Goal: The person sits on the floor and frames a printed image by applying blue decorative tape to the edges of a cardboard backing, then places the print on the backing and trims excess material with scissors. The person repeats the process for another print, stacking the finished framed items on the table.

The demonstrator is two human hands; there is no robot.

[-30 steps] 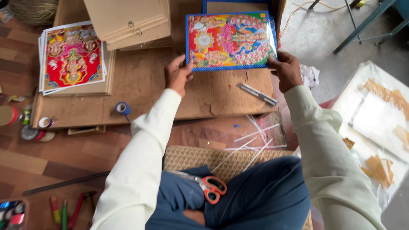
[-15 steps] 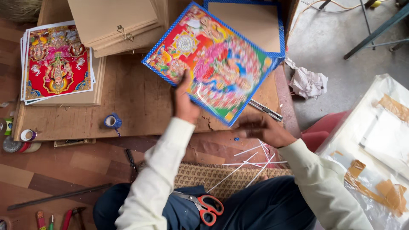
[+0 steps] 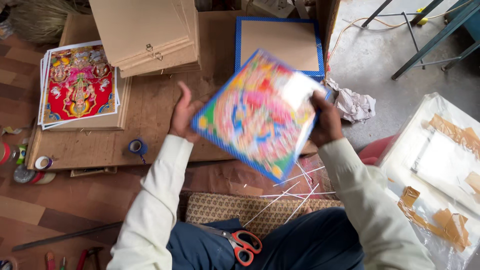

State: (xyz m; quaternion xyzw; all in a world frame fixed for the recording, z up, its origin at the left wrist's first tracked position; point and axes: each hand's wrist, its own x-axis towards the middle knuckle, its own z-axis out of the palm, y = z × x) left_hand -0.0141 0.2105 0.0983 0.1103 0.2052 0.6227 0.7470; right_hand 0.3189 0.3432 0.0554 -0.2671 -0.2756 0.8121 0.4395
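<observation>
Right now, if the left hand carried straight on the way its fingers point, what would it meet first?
The left hand points up the picture, away from the body, across the bare wooden board. The first thing in that line looks like the stack of brown backing boards, though height above the board is hard to judge.

Picture panel (image 3: 260,112) sat between the fingers (image 3: 186,100) of both hands, above the worktop (image 3: 150,125). Left of the fingers: tape roll (image 3: 137,147), print stack (image 3: 79,84). Beyond: board stack (image 3: 147,32), framed board (image 3: 279,45). Behind, on the lap: scissors (image 3: 242,243).
</observation>
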